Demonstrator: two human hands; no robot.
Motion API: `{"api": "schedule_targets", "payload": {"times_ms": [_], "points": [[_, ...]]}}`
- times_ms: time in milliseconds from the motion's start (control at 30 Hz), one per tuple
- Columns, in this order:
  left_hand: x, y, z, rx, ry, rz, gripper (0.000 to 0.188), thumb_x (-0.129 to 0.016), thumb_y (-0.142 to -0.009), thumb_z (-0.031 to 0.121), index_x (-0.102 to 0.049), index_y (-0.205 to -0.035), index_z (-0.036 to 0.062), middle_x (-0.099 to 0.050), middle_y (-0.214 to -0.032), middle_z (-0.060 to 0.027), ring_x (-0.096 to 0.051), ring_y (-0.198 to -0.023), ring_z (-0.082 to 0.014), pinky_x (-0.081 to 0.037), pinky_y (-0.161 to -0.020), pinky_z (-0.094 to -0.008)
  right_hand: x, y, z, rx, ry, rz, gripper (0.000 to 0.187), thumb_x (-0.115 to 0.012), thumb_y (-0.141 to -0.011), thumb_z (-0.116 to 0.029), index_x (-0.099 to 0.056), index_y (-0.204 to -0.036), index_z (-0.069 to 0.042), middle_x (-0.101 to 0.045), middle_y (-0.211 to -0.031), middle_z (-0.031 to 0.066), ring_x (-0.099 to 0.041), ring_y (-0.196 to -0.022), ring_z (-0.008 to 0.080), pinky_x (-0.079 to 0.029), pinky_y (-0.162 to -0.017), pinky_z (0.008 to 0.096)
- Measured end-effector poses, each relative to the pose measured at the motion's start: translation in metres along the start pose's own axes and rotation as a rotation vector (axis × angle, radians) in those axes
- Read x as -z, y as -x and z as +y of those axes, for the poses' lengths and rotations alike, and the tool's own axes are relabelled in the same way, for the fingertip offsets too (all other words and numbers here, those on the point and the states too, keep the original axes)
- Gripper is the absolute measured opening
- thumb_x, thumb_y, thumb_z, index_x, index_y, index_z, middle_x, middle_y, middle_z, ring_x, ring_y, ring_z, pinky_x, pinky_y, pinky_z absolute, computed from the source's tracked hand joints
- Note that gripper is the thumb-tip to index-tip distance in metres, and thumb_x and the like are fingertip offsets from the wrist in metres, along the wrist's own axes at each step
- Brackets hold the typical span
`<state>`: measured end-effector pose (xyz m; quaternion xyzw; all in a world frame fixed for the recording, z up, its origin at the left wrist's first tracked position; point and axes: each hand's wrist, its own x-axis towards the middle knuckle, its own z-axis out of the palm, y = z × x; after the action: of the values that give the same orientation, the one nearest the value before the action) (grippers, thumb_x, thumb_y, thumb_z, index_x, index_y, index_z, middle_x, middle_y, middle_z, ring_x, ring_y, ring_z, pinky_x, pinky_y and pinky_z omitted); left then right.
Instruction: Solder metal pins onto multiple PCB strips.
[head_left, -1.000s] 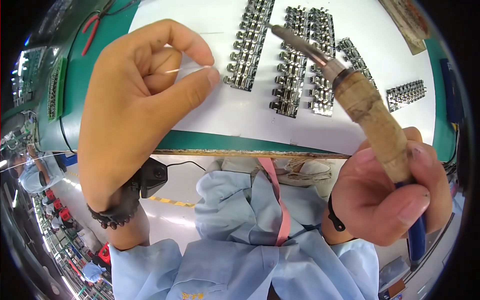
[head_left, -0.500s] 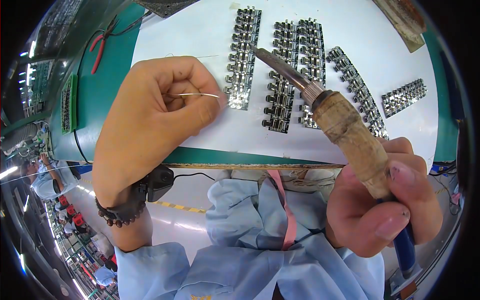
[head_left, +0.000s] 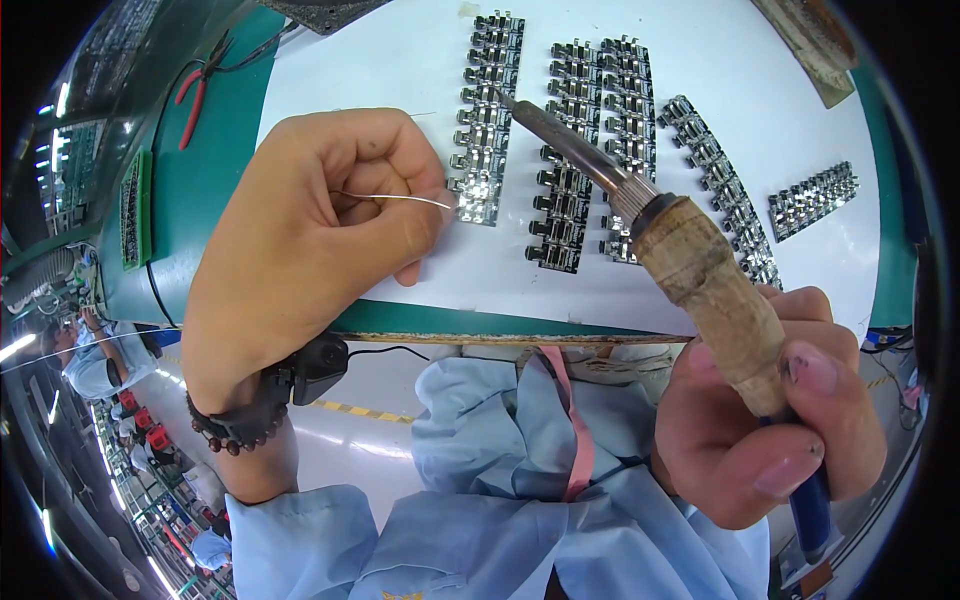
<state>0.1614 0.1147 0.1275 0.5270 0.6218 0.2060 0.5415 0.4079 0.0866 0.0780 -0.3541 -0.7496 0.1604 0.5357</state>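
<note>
My left hand (head_left: 330,225) is closed on a thin silvery solder wire (head_left: 415,199), whose free end reaches toward the lower end of the leftmost circuit board strip (head_left: 487,120). My fingertips are beside that strip; whether they touch it I cannot tell. In my right hand (head_left: 770,420) is a soldering iron (head_left: 710,290) with a tape-wrapped tan handle and a blue rear end. Its dark pointed tip appears over the right part of the same strip; contact cannot be made out. More strips of metal-clipped boards (head_left: 558,215) lie to the right, partly behind the iron.
White paper (head_left: 370,60) covers much of the green table (head_left: 215,200). Red-handled cutters (head_left: 195,110) and a green board (head_left: 136,210) lie at the left. A short board strip (head_left: 815,200) and a worn wooden piece (head_left: 808,45) are at the right. Other people sit far left.
The solder wire's free end has shifted slightly right and down toward the strip. My right hand and the iron's handle have moved slightly down and right; its tip stays over the leftmost strip.
</note>
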Motion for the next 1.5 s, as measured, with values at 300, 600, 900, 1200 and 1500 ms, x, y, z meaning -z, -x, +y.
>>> {"api": "schedule_targets", "payload": {"times_ms": [300, 600, 900, 1200, 1500], "points": [[0.001, 0.0, 0.0, 0.006, -0.018, -0.003, 0.005, -0.06, -0.084, -0.003, -0.057, -0.083, -0.0001, -0.057, -0.071, 0.0011, -0.052, -0.058, -0.004, -0.042, -0.054, -0.0182, 0.017, 0.01, -0.003, 0.013, -0.04, 0.006, 0.03, -0.04, -0.101, -0.026, -0.044, -0.115, 0.0, -0.057, -0.068, 0.0115, -0.049, -0.049, 0.017, -0.039, -0.051, 0.0291], [-0.006, 0.006, 0.003, 0.037, -0.05, 0.078, 0.008, -0.06, -0.08, -0.005, -0.056, -0.085, -0.0012, -0.053, -0.069, 0.0027, -0.046, -0.056, -0.0024, -0.036, -0.051, -0.0175, -0.004, -0.005, 0.005, 0.062, -0.078, 0.014, 0.03, -0.04, -0.1, -0.026, -0.045, -0.115, 0.0, -0.057, -0.067, 0.0114, -0.048, -0.048, 0.0169, -0.04, -0.05, 0.0292], [-0.007, 0.042, -0.045, -0.339, 0.356, 0.362, 0.012, -0.063, -0.082, 0.002, -0.051, -0.084, 0.0031, -0.038, -0.071, 0.0044, -0.028, -0.061, -0.0021, -0.019, -0.053, -0.0204, -0.005, -0.005, 0.006, 0.109, -0.095, -0.002, 0.03, -0.04, -0.1, -0.025, -0.046, -0.114, 0.001, -0.056, -0.066, 0.0113, -0.048, -0.047, 0.0169, -0.04, -0.05, 0.0293], [-0.031, 0.041, -0.043, -0.339, 0.069, 0.593, 0.017, -0.065, -0.092, 0.011, -0.051, -0.086, 0.0044, -0.041, -0.075, 0.0054, -0.032, -0.065, -0.0021, -0.023, -0.057, -0.0188, -0.01, -0.001, 0.01, 0.136, -0.159, 0.012, 0.031, -0.04, -0.101, -0.027, -0.046, -0.114, 0.0, -0.056, -0.066, 0.0108, -0.047, -0.048, 0.0164, -0.039, -0.05, 0.0294], [-0.038, 0.036, -0.039, -0.329, 0.102, 0.633, 0.014, -0.068, -0.09, 0.006, -0.055, -0.087, 0.0038, -0.045, -0.075, 0.0062, -0.034, -0.065, -0.0006, -0.024, -0.058, -0.017, -0.013, 0.003, -0.001, 0.013, -0.206, 0.082, 0.03, -0.043, -0.101, -0.032, -0.048, -0.113, -0.005, -0.056, -0.068, 0.0088, -0.046, -0.055, 0.0153, -0.037, -0.054, 0.0314]]}}
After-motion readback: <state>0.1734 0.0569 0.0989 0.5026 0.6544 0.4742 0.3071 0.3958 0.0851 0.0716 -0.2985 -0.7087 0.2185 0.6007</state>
